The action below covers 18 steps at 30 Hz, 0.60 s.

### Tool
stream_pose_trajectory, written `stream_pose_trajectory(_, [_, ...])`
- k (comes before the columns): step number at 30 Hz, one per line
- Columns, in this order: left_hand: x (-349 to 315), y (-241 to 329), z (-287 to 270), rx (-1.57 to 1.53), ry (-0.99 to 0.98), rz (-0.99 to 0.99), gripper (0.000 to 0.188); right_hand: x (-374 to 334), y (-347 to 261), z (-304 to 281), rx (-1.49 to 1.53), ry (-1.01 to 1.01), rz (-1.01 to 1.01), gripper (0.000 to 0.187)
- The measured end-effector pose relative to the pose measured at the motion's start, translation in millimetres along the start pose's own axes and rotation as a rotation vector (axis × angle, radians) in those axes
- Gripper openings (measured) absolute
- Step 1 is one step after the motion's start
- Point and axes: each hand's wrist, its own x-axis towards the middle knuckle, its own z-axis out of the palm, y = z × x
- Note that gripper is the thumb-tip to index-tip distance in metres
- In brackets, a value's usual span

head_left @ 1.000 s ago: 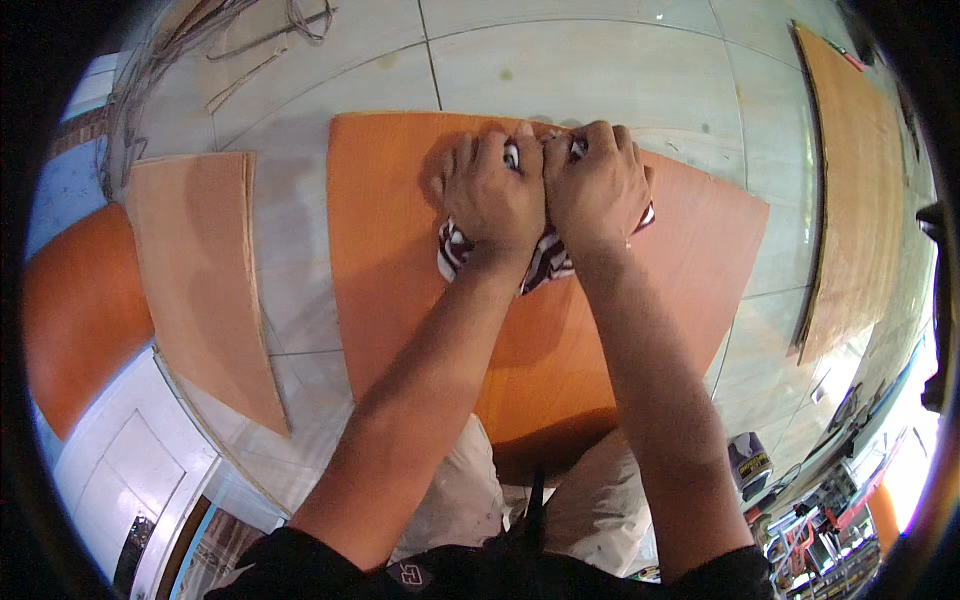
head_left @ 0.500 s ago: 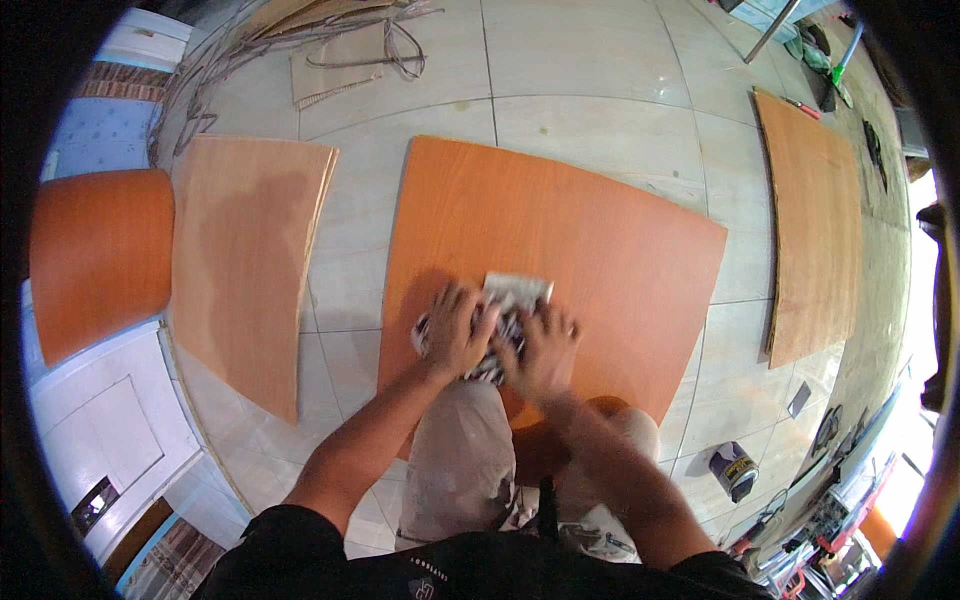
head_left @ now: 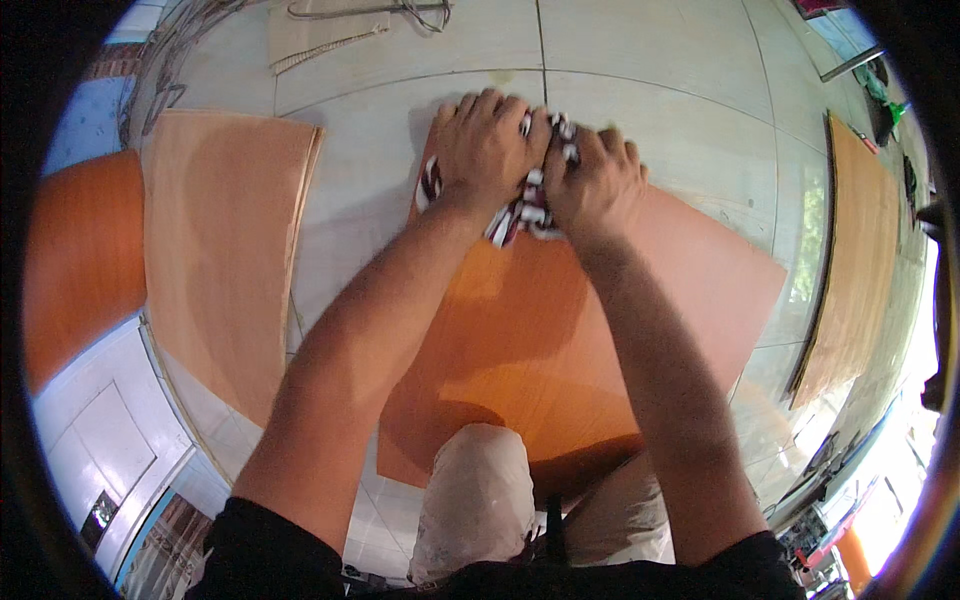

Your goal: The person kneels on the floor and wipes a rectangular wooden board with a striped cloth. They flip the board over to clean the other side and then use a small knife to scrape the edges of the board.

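Note:
An orange-brown wood-grain board (head_left: 530, 330) lies flat on the floor in front of my knees. Near its far edge, my left hand (head_left: 487, 150) presses down on a bunched black, white and dark red patterned cloth (head_left: 535, 205), fingers curled over it. Close beside it on the right, my right hand (head_left: 597, 185) grips the same cloth, with its fingers bent round the far side. Folds of cloth show between the two hands and out past the left wrist. What lies under the cloth is hidden.
To the left rests a stack of lighter wood panels (head_left: 225, 240), with another orange-brown panel (head_left: 85, 260) beyond it. More light panels (head_left: 850, 260) lie on the right. A cardboard piece (head_left: 325, 35) is at the far left on the tiled floor (head_left: 660, 110).
Both hands have slid the cloth away from my knees to the board's far edge, and my arms are stretched out. The pale flat piece seen by the cloth earlier no longer shows.

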Motion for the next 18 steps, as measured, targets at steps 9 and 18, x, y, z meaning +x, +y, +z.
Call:
stream_pose_trajectory(9, [-46.4, 38.8, -96.8, -0.136, 0.027, -0.219, 0.026, -47.3, -47.3, -65.5, 0.102, -0.194, -0.022, 0.047])
stream_pose_trajectory(18, [-263.8, 26.5, -151.5, 0.029, -0.206, -0.362, 0.027, -223.2, -91.7, -46.7, 0.093, -0.404, -0.032, 0.044])
